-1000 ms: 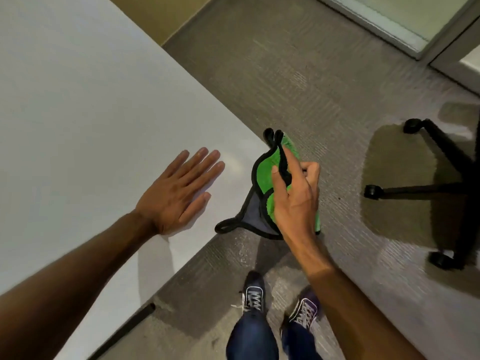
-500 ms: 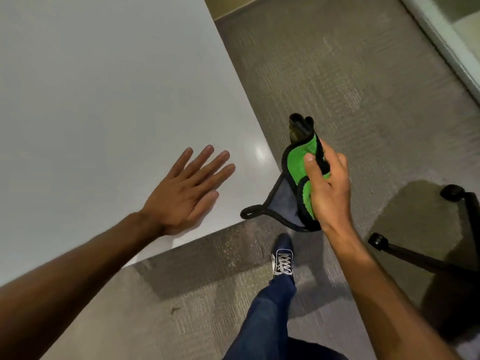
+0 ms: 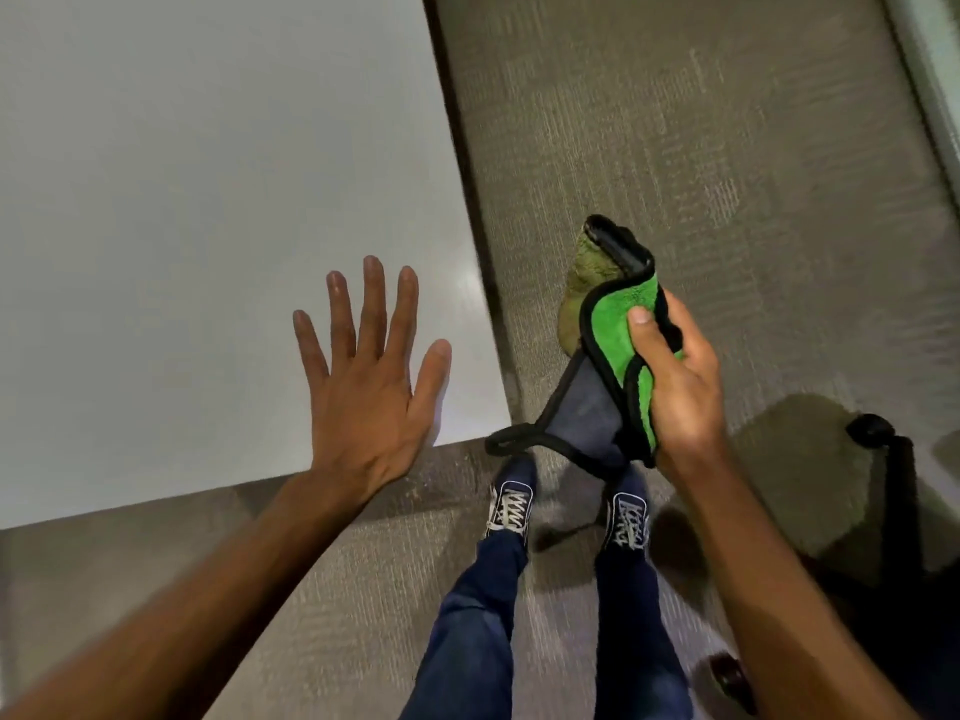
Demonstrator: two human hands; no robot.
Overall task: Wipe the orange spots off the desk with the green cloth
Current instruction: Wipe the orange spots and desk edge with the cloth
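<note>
The grey short-pile carpet floor (image 3: pixel 675 122) fills the right and lower parts of the view, and the pale grey-white smooth desk top (image 3: pixel 182 200) takes up the upper left, with its near corner just left of centre. No orange spots show on the stretch of desk in view; they may lie outside the view, or be too faint to make out in this soft, slightly blurred picture.

At the right edge stands the black base of a wheeled office chair (image 3: pixel 893 459), only partly seen. Below, the person's legs in dark blue jeans (image 3: pixel 478 615) end in two dark blue lace-up canvas shoes (image 3: pixel 511 504) planted on the carpet.

The left hand (image 3: pixel 363 392) lies flat, palm down, on the desk near the corner, its fingers straight and fanned apart. The right hand (image 3: pixel 680 387) hangs off the desk's edge, over the floor, closed round the folded green microfibre cloth with black piping and a grey reverse (image 3: pixel 618 324); the thumb presses on the green face and the fingers curl behind. One black-edged corner of the cloth dangles just beside the desk corner.

This looks like the readying step, cloth gathered and not yet on the surface. Next, the right hand would need to carry the cloth over the desk, find the spots, and press a flat green face down to rub.
</note>
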